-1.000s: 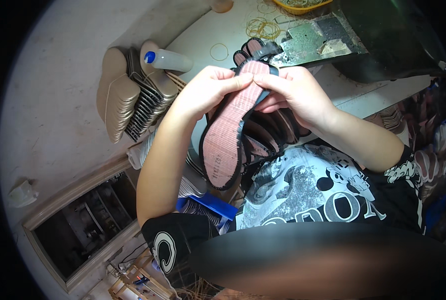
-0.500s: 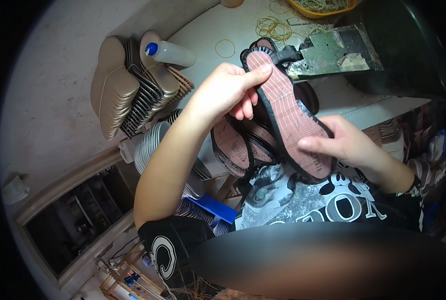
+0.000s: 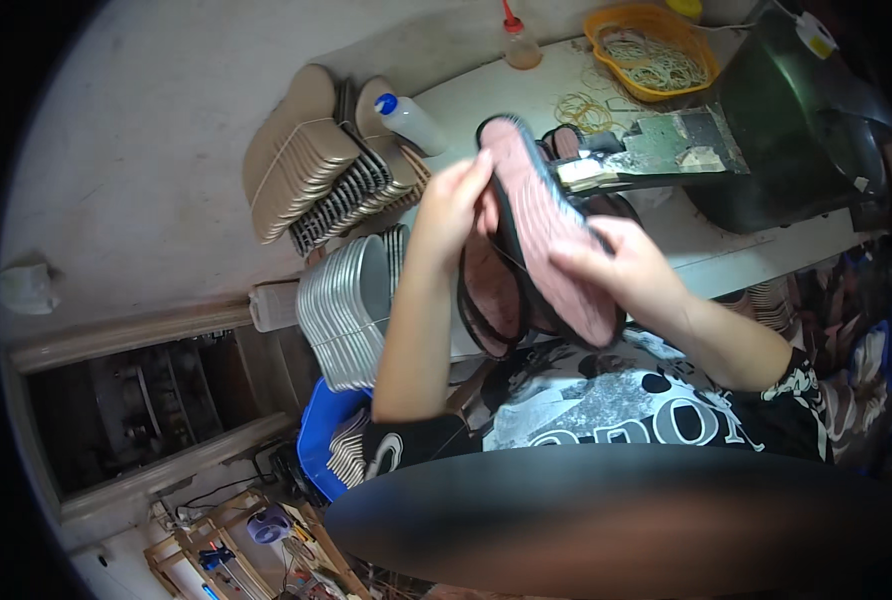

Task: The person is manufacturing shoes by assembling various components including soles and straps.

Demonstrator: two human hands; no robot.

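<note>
A long shoe insole (image 3: pixel 541 215) with a pink, lined face and a black rim is held up between my two hands, a little blurred by motion. My left hand (image 3: pixel 456 205) pinches its left edge near the upper end. My right hand (image 3: pixel 621 265) grips the lower right side, thumb across the pink face. Behind and below lie more black-rimmed pink insoles (image 3: pixel 493 290), partly covered by the held one. A green metal block (image 3: pixel 666 145) with a worn, patched top stands just beyond my right hand.
Bundled beige insoles (image 3: pixel 301 160) and silver ones (image 3: pixel 341 310) stand at the left, near a white bottle (image 3: pixel 413 125) with a blue cap. A yellow basket (image 3: pixel 621 75) of rubber bands and a red-tipped bottle (image 3: pixel 522 50) are at the back. A blue bin (image 3: pixel 313 435) sits lower left.
The view has shifted, showing more of the table's back. The insole's upper end has left the green block's edge, and my left hand has moved from its face to its left edge.
</note>
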